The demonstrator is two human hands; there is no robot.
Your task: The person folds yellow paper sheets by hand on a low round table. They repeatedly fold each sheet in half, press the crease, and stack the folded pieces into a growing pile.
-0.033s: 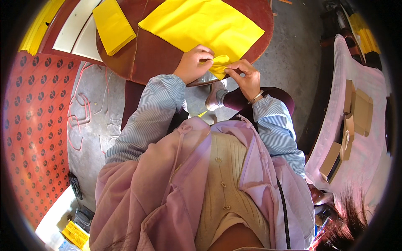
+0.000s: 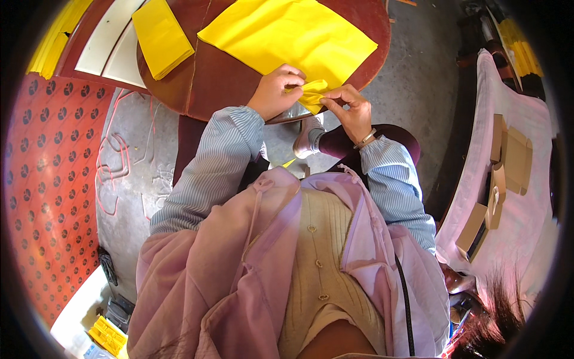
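Note:
A large yellow cloth (image 2: pixel 287 36) lies spread on the round brown table (image 2: pixel 224 84), its near corner bunched up at the table's front edge. My left hand (image 2: pixel 278 90) is closed at the left side of this bunched corner, fingers curled in against it. From the right, my right hand (image 2: pixel 351 110) pinches the same corner between thumb and fingers. The fabric between the hands is gathered into small folds. Whatever lies inside the folds is hidden.
A folded yellow stack (image 2: pixel 162 39) sits at the table's left. To the right, opened cardboard boxes (image 2: pixel 515 158) rest on a pink-covered surface (image 2: pixel 454 224). A red patterned sheet (image 2: pixel 51 179) stands at the left, with thin red cords (image 2: pixel 119 155) on the grey floor.

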